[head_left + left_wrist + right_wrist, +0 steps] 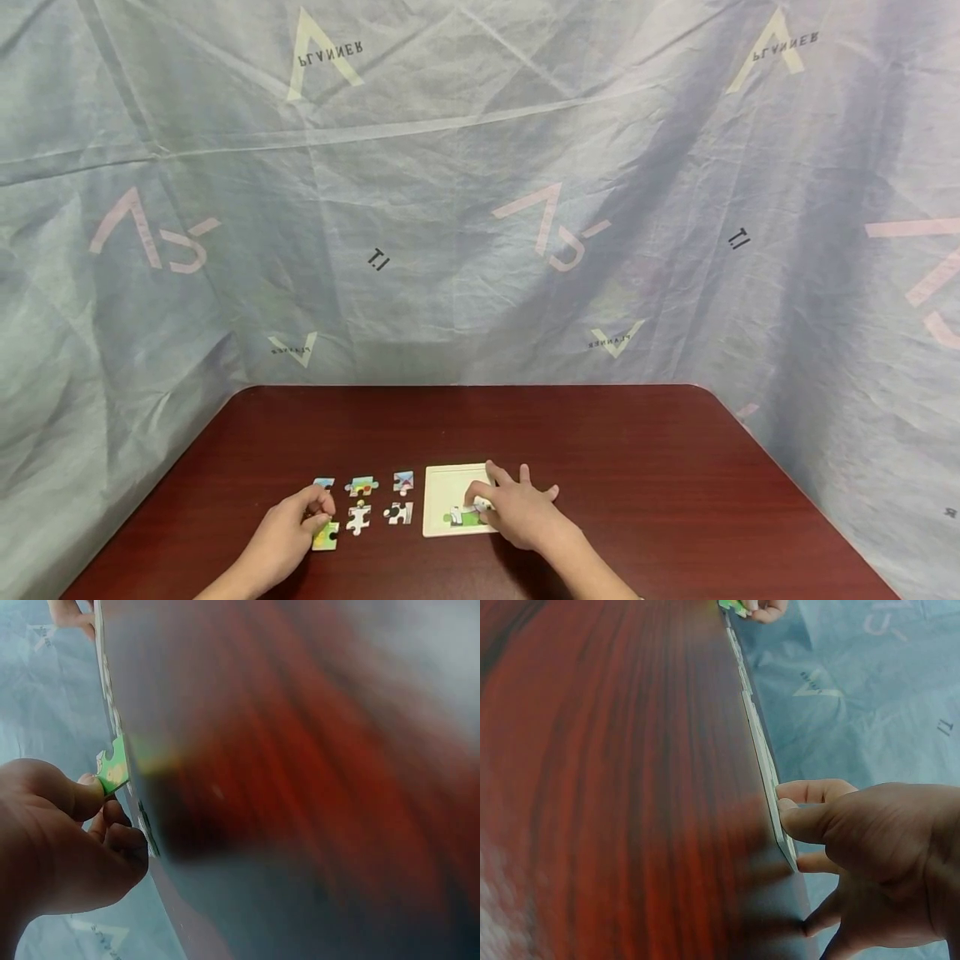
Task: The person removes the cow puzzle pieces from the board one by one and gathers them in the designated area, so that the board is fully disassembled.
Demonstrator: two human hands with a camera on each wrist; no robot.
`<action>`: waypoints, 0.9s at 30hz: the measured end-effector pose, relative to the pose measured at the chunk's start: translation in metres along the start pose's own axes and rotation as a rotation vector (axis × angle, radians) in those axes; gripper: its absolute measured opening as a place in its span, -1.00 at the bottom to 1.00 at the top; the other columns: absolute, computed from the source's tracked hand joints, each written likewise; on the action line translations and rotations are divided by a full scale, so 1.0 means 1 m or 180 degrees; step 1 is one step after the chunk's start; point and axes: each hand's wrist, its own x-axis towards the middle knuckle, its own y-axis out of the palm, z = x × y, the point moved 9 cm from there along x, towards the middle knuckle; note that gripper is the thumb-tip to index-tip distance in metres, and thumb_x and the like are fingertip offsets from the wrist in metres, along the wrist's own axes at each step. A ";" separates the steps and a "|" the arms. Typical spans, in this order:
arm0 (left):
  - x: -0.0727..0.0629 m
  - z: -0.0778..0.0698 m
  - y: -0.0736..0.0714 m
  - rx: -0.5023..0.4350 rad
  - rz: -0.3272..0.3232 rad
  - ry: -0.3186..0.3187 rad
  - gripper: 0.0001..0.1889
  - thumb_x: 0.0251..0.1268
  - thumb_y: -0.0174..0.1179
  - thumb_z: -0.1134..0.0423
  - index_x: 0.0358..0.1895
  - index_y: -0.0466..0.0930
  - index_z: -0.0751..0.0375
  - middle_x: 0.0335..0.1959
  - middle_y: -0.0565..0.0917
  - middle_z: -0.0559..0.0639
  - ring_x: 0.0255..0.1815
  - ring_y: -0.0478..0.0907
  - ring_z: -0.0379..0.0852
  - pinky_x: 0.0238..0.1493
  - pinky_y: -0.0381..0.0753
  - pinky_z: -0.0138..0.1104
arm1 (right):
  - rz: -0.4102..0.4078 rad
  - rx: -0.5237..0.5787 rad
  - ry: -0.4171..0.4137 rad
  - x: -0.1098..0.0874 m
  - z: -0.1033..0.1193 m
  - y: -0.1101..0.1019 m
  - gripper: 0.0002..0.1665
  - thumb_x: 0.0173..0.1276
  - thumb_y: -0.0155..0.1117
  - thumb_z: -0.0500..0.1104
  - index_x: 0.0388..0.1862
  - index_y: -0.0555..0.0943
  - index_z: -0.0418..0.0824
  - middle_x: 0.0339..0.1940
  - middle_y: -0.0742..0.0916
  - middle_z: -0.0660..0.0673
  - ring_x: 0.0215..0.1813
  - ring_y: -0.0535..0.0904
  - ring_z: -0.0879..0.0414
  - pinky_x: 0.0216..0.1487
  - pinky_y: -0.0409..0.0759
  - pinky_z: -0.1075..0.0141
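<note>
My left hand [288, 529] pinches a green and yellow jigsaw piece [114, 771] between thumb and fingers at the left of the puzzle pieces. The left wrist view shows that piece tilted up from the table. Over the right part of a cream puzzle tray [438, 479] is my right hand [525, 508]. Its thumb and index finger are bent about a white and green jigsaw piece [480, 505] in the tray, while the other fingers spread apart. Beside it lies a green and white piece [457, 517]. My right hand hides the tray's right side.
Left of the tray lie loose jigsaw pieces: a red-and-green one [363, 485], a blue-and-pink one [403, 481] and black-and-white ones [358, 520]. A blue piece [324, 482] lies just beyond my left hand. Grey cloth [450, 292] hangs behind the dark red table [637, 450].
</note>
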 end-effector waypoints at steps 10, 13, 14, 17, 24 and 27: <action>-0.010 0.018 -0.020 0.0300 -0.0063 0.0011 -0.79 0.32 0.24 0.49 -0.34 0.49 0.08 -0.47 0.49 -0.12 -0.47 0.36 -0.17 -0.36 0.35 -0.29 | -0.0010 -0.0046 -0.0011 0.000 0.000 -0.001 -0.77 0.50 0.26 -0.12 -0.08 0.49 0.27 0.53 0.37 -0.24 0.31 0.25 -0.71 -0.22 0.24 -0.68; -0.011 0.022 -0.024 0.0406 -0.0103 0.0076 -0.79 0.31 0.25 0.48 -0.34 0.50 0.07 -0.46 0.49 -0.14 -0.45 0.38 -0.20 -0.34 0.37 -0.29 | -0.0029 -0.0052 -0.0006 0.000 0.000 -0.001 -0.77 0.49 0.27 -0.11 -0.09 0.49 0.27 0.52 0.38 -0.24 0.31 0.26 -0.71 -0.21 0.24 -0.68; -0.012 0.023 -0.026 0.0429 -0.0116 0.0094 -0.79 0.31 0.26 0.48 -0.34 0.50 0.07 -0.45 0.50 -0.14 -0.44 0.38 -0.20 -0.34 0.38 -0.29 | -0.0031 -0.0053 -0.0002 0.000 0.000 -0.001 -0.77 0.49 0.28 -0.11 -0.09 0.49 0.27 0.52 0.38 -0.23 0.31 0.26 -0.71 -0.21 0.24 -0.68; -0.013 0.027 -0.028 0.0482 -0.0123 0.0096 -0.80 0.31 0.26 0.47 -0.34 0.51 0.07 -0.44 0.50 -0.15 -0.42 0.39 -0.20 -0.33 0.39 -0.29 | -0.0026 -0.0037 0.0006 0.001 0.000 -0.001 -0.77 0.49 0.28 -0.10 -0.09 0.49 0.27 0.52 0.38 -0.23 0.32 0.26 -0.71 -0.20 0.23 -0.68; -0.013 0.032 -0.028 0.0441 -0.0056 0.0025 -0.80 0.30 0.27 0.47 -0.34 0.50 0.08 -0.44 0.48 -0.13 -0.42 0.38 -0.18 -0.33 0.38 -0.28 | 0.0013 -0.0008 0.0016 0.001 -0.001 0.000 -0.78 0.51 0.26 -0.10 -0.07 0.49 0.27 0.53 0.36 -0.24 0.33 0.24 -0.71 -0.20 0.23 -0.69; -0.013 0.032 -0.028 0.0464 -0.0049 0.0036 -0.79 0.30 0.27 0.48 -0.33 0.50 0.07 -0.43 0.49 -0.14 -0.41 0.39 -0.18 -0.32 0.39 -0.27 | 0.0047 -0.0011 0.0024 0.001 -0.001 0.001 -0.78 0.52 0.24 -0.09 -0.06 0.48 0.28 0.54 0.35 -0.24 0.34 0.23 -0.71 -0.19 0.23 -0.69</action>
